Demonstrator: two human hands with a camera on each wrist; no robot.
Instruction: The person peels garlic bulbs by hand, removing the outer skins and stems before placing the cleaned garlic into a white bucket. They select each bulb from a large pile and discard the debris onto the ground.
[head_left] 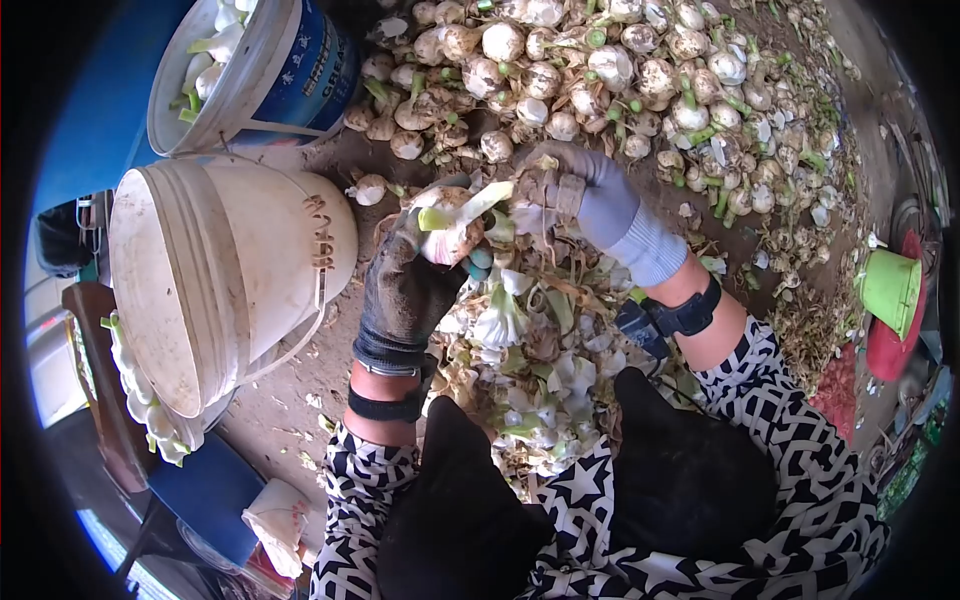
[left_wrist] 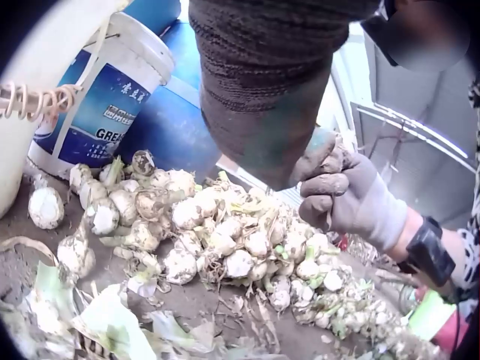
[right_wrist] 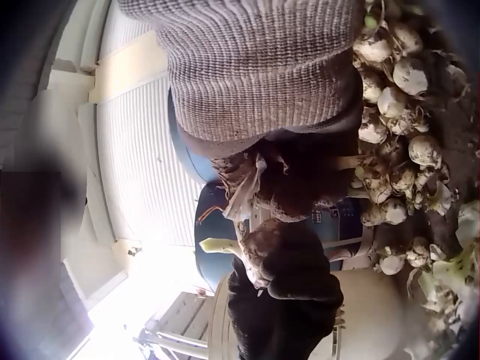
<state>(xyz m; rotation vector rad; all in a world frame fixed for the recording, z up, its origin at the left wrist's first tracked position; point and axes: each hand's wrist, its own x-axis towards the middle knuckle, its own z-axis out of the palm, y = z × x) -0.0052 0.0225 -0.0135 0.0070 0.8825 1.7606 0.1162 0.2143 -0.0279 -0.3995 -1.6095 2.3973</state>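
Observation:
In a dark, soiled glove, my left hand (head_left: 405, 290) grips a garlic bulb (head_left: 450, 243) whose cut pale-green stem (head_left: 470, 208) points up to the right. My right hand (head_left: 598, 195), in a grey glove, is just right of the bulb with fingers curled, pinching dry garlic skin (head_left: 530, 215). From the right wrist, the strip of papery skin (right_wrist: 246, 193) hangs below the right glove, close over the bulb (right_wrist: 262, 247). Under both hands lies a heap of peeled-off skins and leaves (head_left: 570, 385), with a whitish peeled garlic (head_left: 500, 322) on it.
Unpeeled garlic bulbs (head_left: 610, 65) are piled along the far side. At left a white bucket (head_left: 275, 260) stands near a blue-labelled bucket (head_left: 308, 75) holding peeled garlic (head_left: 215, 50). More peeled garlic (head_left: 140, 390) shows behind the white bucket. A green container (head_left: 888, 290) is far right.

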